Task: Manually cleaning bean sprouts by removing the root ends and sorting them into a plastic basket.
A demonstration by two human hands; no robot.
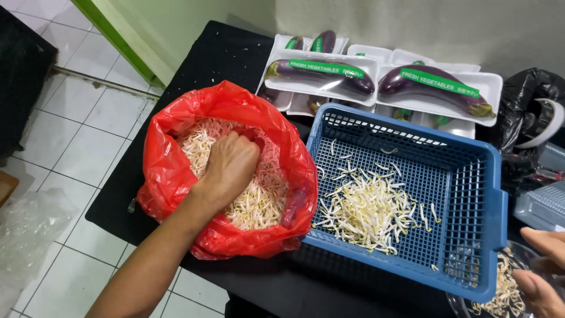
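A red plastic bag (170, 171) full of bean sprouts (259, 203) lies open on the black table. My left hand (231, 165) is pushed into the bag, its fingers curled into the sprouts. To the right stands a blue plastic basket (471, 176) with a loose heap of sprouts (368, 212) on its floor. At the bottom right corner, my right hand (538, 288) grips the rim of a clear bowl (500, 294) that holds some sprouts; only its fingers show.
Behind the basket are several white trays of wrapped purple eggplants (438, 82). Black bags (524, 112) and clear lidded boxes (544, 203) sit at the right. The table edge (118, 194) drops to a white tiled floor on the left.
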